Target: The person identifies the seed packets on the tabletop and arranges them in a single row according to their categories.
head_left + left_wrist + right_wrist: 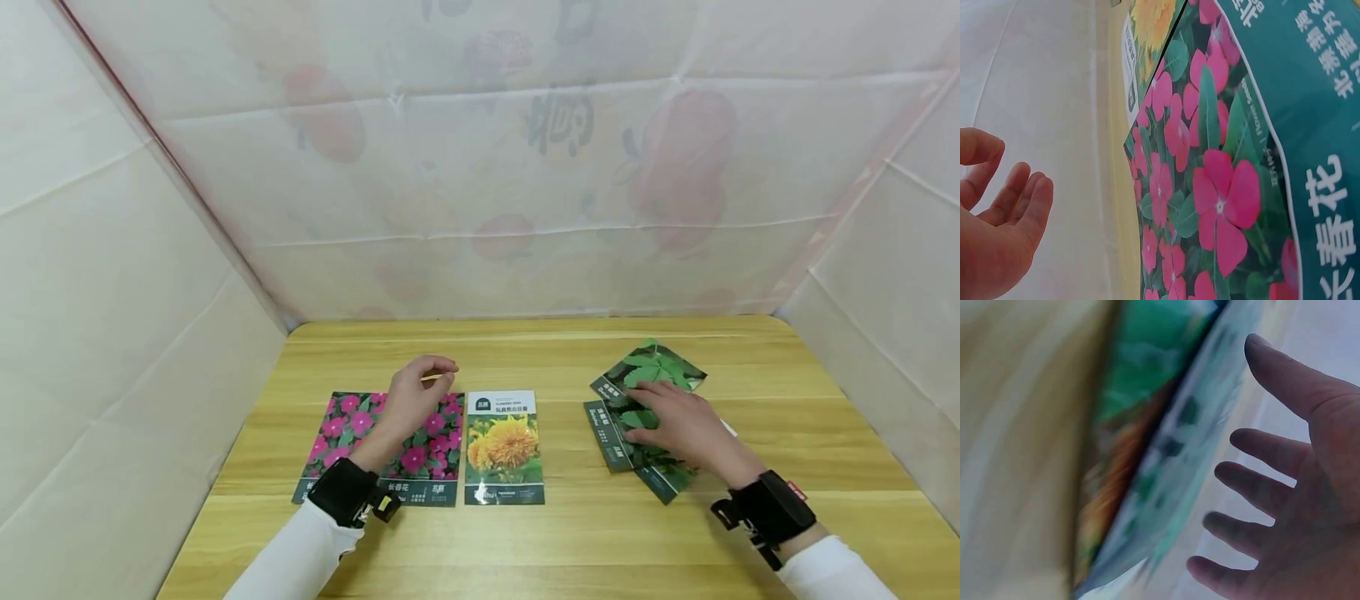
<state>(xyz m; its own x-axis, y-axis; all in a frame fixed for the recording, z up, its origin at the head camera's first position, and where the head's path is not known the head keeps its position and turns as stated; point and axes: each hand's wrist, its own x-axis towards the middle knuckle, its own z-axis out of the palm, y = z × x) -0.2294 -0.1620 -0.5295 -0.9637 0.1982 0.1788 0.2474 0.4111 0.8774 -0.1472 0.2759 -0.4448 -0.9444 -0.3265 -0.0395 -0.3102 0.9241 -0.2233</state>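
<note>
My left hand (408, 404) hovers over the pink-flower seed packets (423, 458), its fingers loosely bent and holding nothing. The left wrist view shows the hand (997, 250) apart from a pink-flower packet (1225, 194). To their right lies a yellow sunflower seed packet (502, 454). My right hand (686, 425) is over an overlapping group of green-leaf seed packets (656, 367), hiding part of them. In the right wrist view its fingers (1254, 487) are spread beside blurred packets (1160, 462); whether they touch is unclear.
A wooden table (525, 550) holds all the packets. White sheets with faded fruit prints form a back wall (465, 192) at the far edge, a left side wall (112, 317) and a right side wall (892, 333).
</note>
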